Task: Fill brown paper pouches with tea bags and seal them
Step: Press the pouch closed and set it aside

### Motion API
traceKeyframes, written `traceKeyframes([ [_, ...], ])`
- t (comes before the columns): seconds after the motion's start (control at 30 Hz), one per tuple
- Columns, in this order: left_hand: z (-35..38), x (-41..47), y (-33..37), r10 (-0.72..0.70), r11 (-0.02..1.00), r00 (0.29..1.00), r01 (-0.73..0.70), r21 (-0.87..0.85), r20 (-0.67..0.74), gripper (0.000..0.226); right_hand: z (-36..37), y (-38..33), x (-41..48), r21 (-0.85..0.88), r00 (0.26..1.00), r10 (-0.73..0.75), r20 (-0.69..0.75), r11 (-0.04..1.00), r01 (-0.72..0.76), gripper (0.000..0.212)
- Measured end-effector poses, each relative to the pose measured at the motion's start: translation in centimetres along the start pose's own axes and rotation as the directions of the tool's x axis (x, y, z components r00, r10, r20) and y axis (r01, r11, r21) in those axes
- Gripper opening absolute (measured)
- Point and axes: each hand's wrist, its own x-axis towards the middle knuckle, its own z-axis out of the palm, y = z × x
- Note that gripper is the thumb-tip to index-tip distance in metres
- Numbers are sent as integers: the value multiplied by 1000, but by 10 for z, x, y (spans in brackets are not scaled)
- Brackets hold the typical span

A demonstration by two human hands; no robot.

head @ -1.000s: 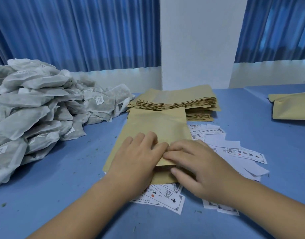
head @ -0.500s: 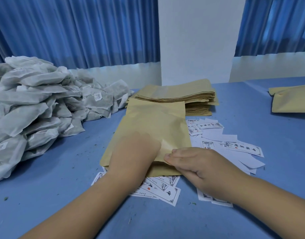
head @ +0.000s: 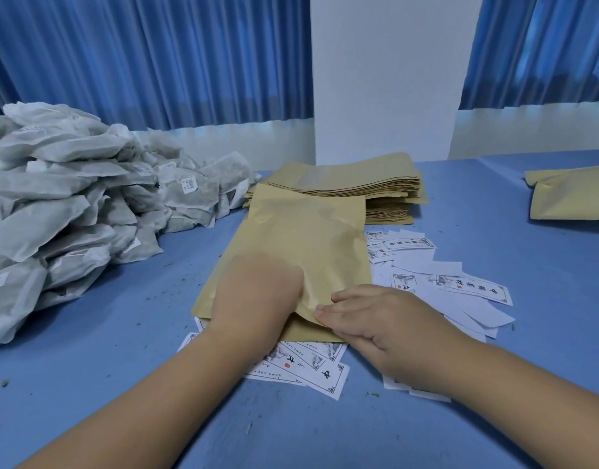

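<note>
Brown paper pouch first: we see it lying flat on the middle of the blue tabletop, its far end touching a stack of pouches and its near, open end towards us, resting on some printed slips. Behind the tabletop, blue curtains hang on both sides of a white pillar. On our left, a big heap of white tea bags covers that side of the tabletop, some with small printed tags showing. At the foot of the pillar sits the stack of flat brown pouches, just beside the heap. Another brown pouch lies well apart at the right edge, partly cut off. Printed paper labels are scattered to the right of the middle pouch and under its near end, some face up and some face down. Our left hand lies at the mouth of the pouch; its fingers are blurred into the paper, so we cannot tell whether they are curled or straight, or whether they are inside the pouch or on top of it. Our right hand is beside it, its fingers and thumb pinching the near edge of the pouch's upper layer, which stands slightly lifted there. Small dark flecks dot the tabletop.
</note>
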Motion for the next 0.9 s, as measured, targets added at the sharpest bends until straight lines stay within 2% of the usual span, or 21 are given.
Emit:
traceKeyframes([
  [0.13, 0, -3, -7, 47, 995, 996, -40, -87, 81, 42, 0, -3, -2, -8, 1000, 23, 19, 1000, -23, 31],
  [0.23, -4, -10, -16, 79, 974, 985, -43, -222, 155, 48, -1, 3, -4, 14, 991, 85, 102, 996, -87, 37],
  [0.33, -7, -25, -24, 158, 911, 973, -77, -404, 170, 38, 0, 7, -4, 10, 981, 92, 169, 995, -95, 38],
  [0.4, -9, -35, -28, 182, 888, 960, -67, -455, 215, 33, 1, 6, -4, -3, 976, 96, 194, 995, -97, 39],
  [0.5, -8, -47, -31, 211, 883, 906, -16, -469, 366, 58, 1, 5, -3, -43, 972, 87, 217, 996, -80, 39],
  [0.57, 1, -55, -32, 215, 827, 874, 74, -557, 436, 65, 0, 3, -2, -87, 969, 71, 238, 995, -51, 40],
  [0.63, 6, -58, -34, 234, 744, 844, 164, -648, 482, 63, -1, -1, -1, -128, 963, 73, 261, 991, -40, 41],
  [0.73, 6, -59, -36, 265, 662, 828, 216, -718, 494, 60, -5, -7, 2, -157, 952, 99, 289, 986, -55, 41],
  [0.9, 4, -59, -40, 192, 564, 859, 299, -770, 475, 43, -8, -15, 4, -257, 958, 63, 281, 966, 12, 31],
])
